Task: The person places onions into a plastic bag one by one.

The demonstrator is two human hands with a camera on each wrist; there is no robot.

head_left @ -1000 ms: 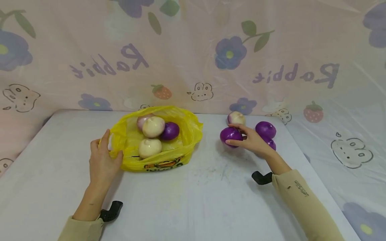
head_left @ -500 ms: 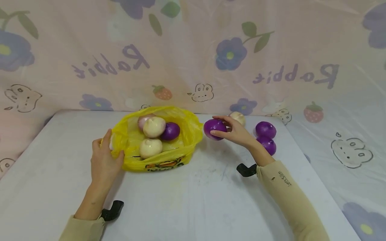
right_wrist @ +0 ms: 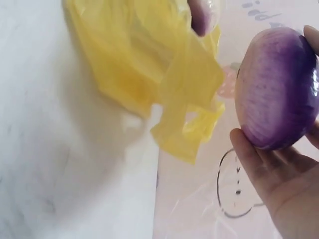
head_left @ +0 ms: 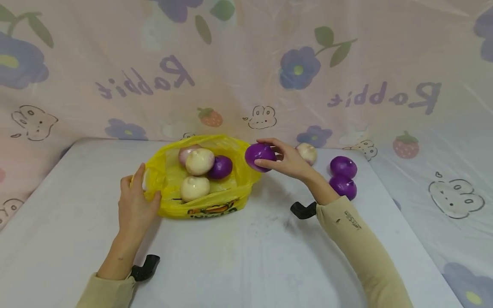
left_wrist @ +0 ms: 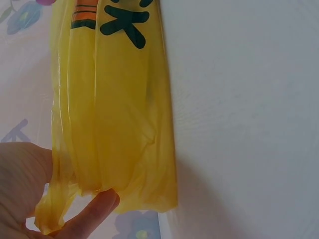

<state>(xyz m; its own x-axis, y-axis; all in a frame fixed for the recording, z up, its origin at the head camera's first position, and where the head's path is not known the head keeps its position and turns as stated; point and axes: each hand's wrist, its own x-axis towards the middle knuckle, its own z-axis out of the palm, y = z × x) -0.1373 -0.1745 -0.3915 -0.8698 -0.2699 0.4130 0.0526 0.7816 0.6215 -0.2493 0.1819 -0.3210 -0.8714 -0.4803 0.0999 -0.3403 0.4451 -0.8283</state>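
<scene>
A yellow plastic bag [head_left: 221, 210] lies with its mouth spread, printed in dark letters. My left hand [head_left: 136, 205] grips its left edge; the left wrist view has thumb and fingers around gathered bag plastic [left_wrist: 119, 124]. My right hand [head_left: 290, 162] holds a purple onion [head_left: 254, 155] at the bag's right rim, raised off the table; the right wrist view gives its shiny striped side [right_wrist: 274, 89]. In the bag sit a whitish onion [head_left: 200, 161], another whitish onion [head_left: 195, 189] nearer me, a purple onion [head_left: 222, 167] and a partly hidden pinkish onion [head_left: 185, 156].
Behind my right hand is a white-and-purple onion [head_left: 308, 152], partly covered. Further right, one purple onion [head_left: 343, 167] touches another purple onion [head_left: 343, 187]. The white table [head_left: 231, 265] ends at a hanging printed sheet [head_left: 239, 64].
My right hand has carried the purple onion left and away from me, from beside the other loose onions to the bag's rim. My left hand keeps its grip on the bag.
</scene>
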